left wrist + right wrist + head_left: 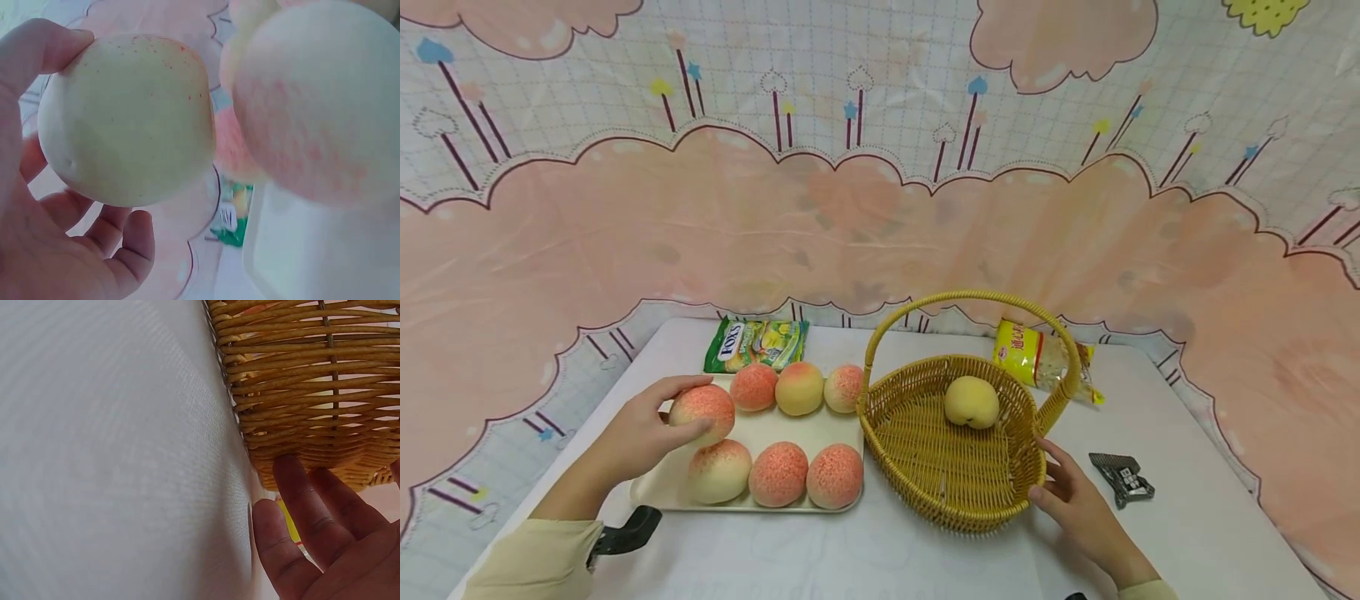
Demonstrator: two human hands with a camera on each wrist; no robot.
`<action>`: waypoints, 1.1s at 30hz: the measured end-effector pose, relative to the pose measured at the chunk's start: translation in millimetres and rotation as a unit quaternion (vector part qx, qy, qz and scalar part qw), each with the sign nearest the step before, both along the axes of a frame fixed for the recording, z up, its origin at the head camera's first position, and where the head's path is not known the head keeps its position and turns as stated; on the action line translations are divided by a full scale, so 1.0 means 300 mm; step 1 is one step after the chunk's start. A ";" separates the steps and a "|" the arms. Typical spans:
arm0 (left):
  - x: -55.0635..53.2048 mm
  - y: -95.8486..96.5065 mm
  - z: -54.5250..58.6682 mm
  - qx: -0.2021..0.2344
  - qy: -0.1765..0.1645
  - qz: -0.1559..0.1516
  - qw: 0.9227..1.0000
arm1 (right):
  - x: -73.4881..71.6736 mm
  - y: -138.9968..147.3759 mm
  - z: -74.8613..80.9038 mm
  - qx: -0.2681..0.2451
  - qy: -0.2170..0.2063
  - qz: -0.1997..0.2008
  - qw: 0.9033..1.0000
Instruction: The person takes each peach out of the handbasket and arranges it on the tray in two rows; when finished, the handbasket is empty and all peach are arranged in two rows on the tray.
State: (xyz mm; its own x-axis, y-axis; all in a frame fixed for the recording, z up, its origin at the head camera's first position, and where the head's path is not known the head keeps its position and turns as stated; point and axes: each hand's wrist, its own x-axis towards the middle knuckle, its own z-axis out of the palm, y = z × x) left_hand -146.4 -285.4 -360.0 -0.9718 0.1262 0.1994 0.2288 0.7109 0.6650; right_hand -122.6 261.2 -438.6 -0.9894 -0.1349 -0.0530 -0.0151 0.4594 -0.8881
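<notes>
My left hand (651,421) grips a pink-speckled peach (706,408) above the left part of a cream tray (782,429). In the left wrist view the thumb and fingers curl round this pale peach (128,119), with another peach (319,106) close beside it. More peaches stand on the tray in two rows, among them a yellowish one (799,388) at the back and a pink one (835,476) at the front right. Against the right side of a wicker basket (917,492) rests my right hand (1078,500), its fingers fairly straight. One yellow peach (972,402) lies inside the basket.
A green candy bag (756,343) lies behind the tray. Behind the basket is a yellow and clear food packet (1030,354). A small black packet (1123,477) sits right of the right hand. The basket's tall handle (973,297) arches over it. A patterned cloth (880,225) hangs behind the white table.
</notes>
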 end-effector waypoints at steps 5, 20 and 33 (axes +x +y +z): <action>0.019 -0.060 -0.028 -0.005 0.015 0.034 0.999 | 0.003 0.001 0.000 0.000 0.004 0.001 1.000; 0.084 -0.139 -0.085 -0.021 -0.037 0.070 0.997 | 0.006 0.001 0.007 0.000 0.002 0.004 1.000; 0.139 -0.163 -0.146 -0.032 -0.012 0.067 0.997 | 0.007 0.000 0.011 -0.007 -0.001 0.005 1.000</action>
State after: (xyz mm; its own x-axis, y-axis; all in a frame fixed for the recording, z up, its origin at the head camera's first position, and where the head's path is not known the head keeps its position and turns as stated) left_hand -104.6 -334.1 -403.8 -0.9852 0.0073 0.1714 0.1139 0.7751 0.6214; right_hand -120.4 261.2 -435.2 -0.9879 -0.1460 -0.0526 -0.0183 0.4462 -0.8947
